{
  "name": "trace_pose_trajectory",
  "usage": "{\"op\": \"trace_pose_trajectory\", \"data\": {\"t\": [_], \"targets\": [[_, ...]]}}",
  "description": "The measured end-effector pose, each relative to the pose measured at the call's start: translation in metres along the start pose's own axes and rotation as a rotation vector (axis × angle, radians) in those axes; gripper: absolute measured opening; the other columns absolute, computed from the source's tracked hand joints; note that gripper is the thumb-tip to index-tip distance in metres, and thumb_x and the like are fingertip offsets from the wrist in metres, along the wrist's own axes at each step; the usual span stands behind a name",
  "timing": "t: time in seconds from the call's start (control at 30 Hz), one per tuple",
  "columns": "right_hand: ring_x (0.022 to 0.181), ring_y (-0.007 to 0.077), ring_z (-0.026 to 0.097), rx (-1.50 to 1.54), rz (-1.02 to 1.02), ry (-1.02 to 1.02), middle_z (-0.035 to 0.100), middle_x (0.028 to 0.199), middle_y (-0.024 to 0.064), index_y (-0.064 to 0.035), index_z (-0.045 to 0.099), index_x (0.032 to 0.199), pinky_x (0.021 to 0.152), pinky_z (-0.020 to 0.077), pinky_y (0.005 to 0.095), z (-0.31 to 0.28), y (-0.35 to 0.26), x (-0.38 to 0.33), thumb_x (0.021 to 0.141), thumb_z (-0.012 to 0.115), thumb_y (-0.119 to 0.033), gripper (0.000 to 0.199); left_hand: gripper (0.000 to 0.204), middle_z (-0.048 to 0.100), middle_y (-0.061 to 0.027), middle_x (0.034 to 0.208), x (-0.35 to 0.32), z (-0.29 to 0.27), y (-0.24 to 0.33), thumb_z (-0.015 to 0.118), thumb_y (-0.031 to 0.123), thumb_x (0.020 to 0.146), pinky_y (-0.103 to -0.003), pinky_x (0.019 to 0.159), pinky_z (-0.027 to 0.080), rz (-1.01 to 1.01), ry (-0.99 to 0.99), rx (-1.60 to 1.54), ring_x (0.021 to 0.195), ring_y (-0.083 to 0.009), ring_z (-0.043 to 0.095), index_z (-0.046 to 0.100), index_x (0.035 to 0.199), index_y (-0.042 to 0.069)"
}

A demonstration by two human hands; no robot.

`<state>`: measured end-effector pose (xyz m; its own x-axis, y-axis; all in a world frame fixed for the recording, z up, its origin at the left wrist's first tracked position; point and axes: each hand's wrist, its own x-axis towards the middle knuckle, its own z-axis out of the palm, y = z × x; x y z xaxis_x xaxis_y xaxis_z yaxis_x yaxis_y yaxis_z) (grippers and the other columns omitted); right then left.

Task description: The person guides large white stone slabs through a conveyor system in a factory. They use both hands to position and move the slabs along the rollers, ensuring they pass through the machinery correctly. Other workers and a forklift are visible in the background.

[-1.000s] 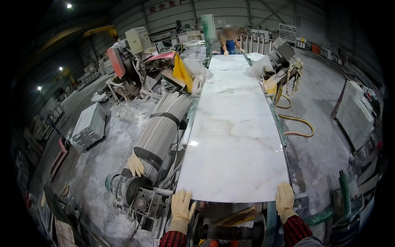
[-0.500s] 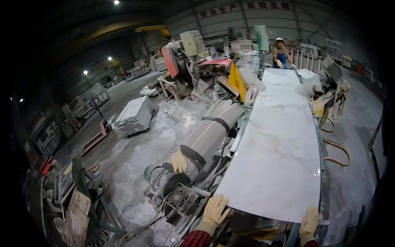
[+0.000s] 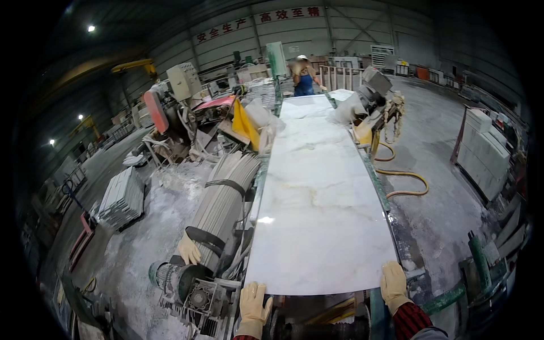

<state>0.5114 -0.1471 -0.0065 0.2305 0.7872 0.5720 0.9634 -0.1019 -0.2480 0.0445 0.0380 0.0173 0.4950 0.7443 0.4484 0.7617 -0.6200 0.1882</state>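
A long, glossy white stone slab (image 3: 323, 226) with faint beige veins lies flat along the machine bed, running away from me. My left hand (image 3: 253, 309), in a cream glove, is at its near left corner, fingers stretched out and thumb apart. At the near right corner my right hand (image 3: 395, 285), gloved alike, lies with its fingers extended by the slab's edge. Whether either palm presses on the slab or the frame beside it, I cannot tell. Dark rollers and yellow parts (image 3: 334, 311) show below the near edge.
A co-worker in a blue apron (image 3: 305, 84) stands beyond the slab's far end. Left of the bed are a ribbed grey bundle (image 3: 221, 198), a motor (image 3: 175, 280) and a loose glove (image 3: 188, 249). A yellow hose (image 3: 408, 174) and green frame bars (image 3: 447, 299) lie right.
My view has swung to the right, so the scene shifts left. My right hand now sits further up beside the slab's corner, and the left hand has turned more upright. The co-worker's arms have moved.
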Motion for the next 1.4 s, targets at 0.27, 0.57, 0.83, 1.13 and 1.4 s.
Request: {"op": "trace_pose_trajectory", "data": {"t": [0.27, 0.57, 0.83, 1.13, 1.4], "targets": [[0.119, 0.05, 0.06, -0.008, 0.008, 0.009, 0.066, 0.124, 0.0261, 0.0003, 0.066, 0.122, 0.105, 0.0494, 0.0588, -0.003, 0.0, -0.006, 0.086, 0.068, -0.007, 0.037, 0.055, 0.058, -0.0231, 0.141, -0.009, 0.013, -0.005, 0.079, 0.032, 0.089, -0.055, 0.114, 0.042, -0.02, -0.06, 0.055, 0.13, -0.0458, 0.053, 0.062, 0.135, 0.006], [0.117, 0.0486, 0.06, 0.006, 0.014, 0.001, 0.065, 0.121, 0.0246, 0.0005, 0.066, 0.121, 0.104, 0.0494, 0.0576, -0.013, -0.01, -0.001, 0.087, 0.068, -0.009, 0.036, 0.059, 0.058, -0.0242, 0.144, -0.014, 0.014, -0.007, 0.077, 0.034, 0.091, -0.057, 0.12, 0.038, -0.055, -0.104, 0.008, 0.137, -0.0476, 0.051, 0.061, 0.141, 0.007], [0.115, 0.048, 0.06, 0.0, 0.011, -0.003, 0.064, 0.12, 0.0246, 0.0005, 0.065, 0.122, 0.102, 0.0494, 0.0565, -0.016, -0.013, 0.0, 0.088, 0.066, -0.008, 0.035, 0.059, 0.057, -0.0248, 0.145, -0.019, 0.015, -0.006, 0.077, 0.033, 0.091, -0.057, 0.121, 0.037, -0.06, -0.092, 0.026, 0.137, -0.0479, 0.05, 0.06, 0.141, 0.007], [0.117, 0.0488, 0.059, -0.032, -0.015, 0.024, 0.065, 0.122, 0.0251, 0.0004, 0.066, 0.121, 0.104, 0.0481, 0.0581, -0.009, -0.007, -0.009, 0.088, 0.067, -0.01, 0.034, 0.059, 0.057, -0.0242, 0.144, -0.024, 0.015, -0.005, 0.078, 0.033, 0.091, -0.057, 0.12, 0.037, -0.052, -0.085, 0.048, 0.137, -0.0477, 0.05, 0.06, 0.141, 0.007], [0.123, 0.0493, 0.059, -0.027, 0.01, -0.019, 0.066, 0.127, 0.027, 0.0011, 0.066, 0.124, 0.109, 0.0464, 0.0594, -0.007, -0.005, -0.012, 0.089, 0.067, -0.012, 0.037, 0.061, 0.056, -0.0243, 0.145, -0.027, 0.017, -0.008, 0.077, 0.035, 0.093, -0.059, 0.12, 0.037, -0.046, -0.081, 0.033, 0.137, -0.0485, 0.05, 0.059, 0.143, 0.007]]}}
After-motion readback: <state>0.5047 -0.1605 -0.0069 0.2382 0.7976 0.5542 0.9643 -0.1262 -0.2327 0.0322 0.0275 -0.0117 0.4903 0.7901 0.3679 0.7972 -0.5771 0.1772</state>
